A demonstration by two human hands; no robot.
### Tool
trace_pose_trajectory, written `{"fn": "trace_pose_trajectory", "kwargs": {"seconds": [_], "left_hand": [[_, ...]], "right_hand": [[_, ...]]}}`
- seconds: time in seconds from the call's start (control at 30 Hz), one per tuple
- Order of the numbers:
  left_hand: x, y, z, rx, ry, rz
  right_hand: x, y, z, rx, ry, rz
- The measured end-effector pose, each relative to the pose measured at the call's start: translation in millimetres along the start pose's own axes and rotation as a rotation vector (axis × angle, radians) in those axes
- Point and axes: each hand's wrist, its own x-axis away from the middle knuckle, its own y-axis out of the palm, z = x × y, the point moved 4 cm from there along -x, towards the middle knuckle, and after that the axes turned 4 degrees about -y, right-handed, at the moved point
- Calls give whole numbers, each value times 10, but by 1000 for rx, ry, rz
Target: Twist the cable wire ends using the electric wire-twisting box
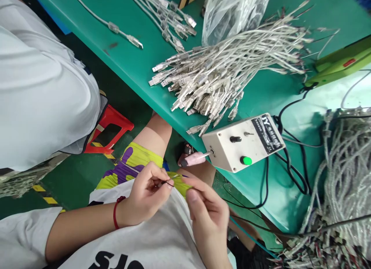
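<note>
My left hand (150,193), with a red cord on its wrist, is closed in a pinch over my lap. It grips the end of a thin cable (131,168). Fine wires (171,181), one of them dark, stick out past the thumb and forefinger. Close by on the right, my right hand (207,211) has its thumb and forefinger apart near the wire tips, with nothing visible between them. Just above the hands, a pink-wrapped spindle (194,159) juts from a beige control box (243,141) with a black knob and a green button.
A heap of clear USB cables (214,76) lies on the green table (121,72), beside a plastic bag (234,14). More cables (348,176) are piled at the right. A green device (344,62) sits behind. Another person (43,83) is at the left near a red stool (111,126).
</note>
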Motion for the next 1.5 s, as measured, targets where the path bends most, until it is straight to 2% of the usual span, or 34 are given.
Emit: {"fn": "trace_pose_trajectory", "kwargs": {"seconds": [0.07,0.13,0.43,0.6,0.77,0.9,1.1,1.2,1.37,1.5], "left_hand": [[37,14,15,-50,56,-93],[67,14,15,-104,91,-137],[93,11,98,-190,169,-156],[68,23,115,-173,177,-158],[54,9,84,-126,102,-164],[17,3,83,-147,114,-184],[-85,19,156,-226,178,-160],[-113,5,162,-233,167,-140],[-108,-36,88,-195,55,-134],[-106,-35,78,-200,38,-165]], "right_hand": [[-5,173,55,-171,111,-78],[-33,258,78,-279,171,-76],[-15,350,10,-567,332,-102],[-39,389,54,-620,393,-112],[-72,380,68,-598,388,-112],[-103,382,68,-592,402,-95],[-195,434,86,-593,387,-118],[-223,417,112,-515,363,-112],[-173,258,30,-93,133,-38],[-98,200,-96,-9,-19,20]]}}
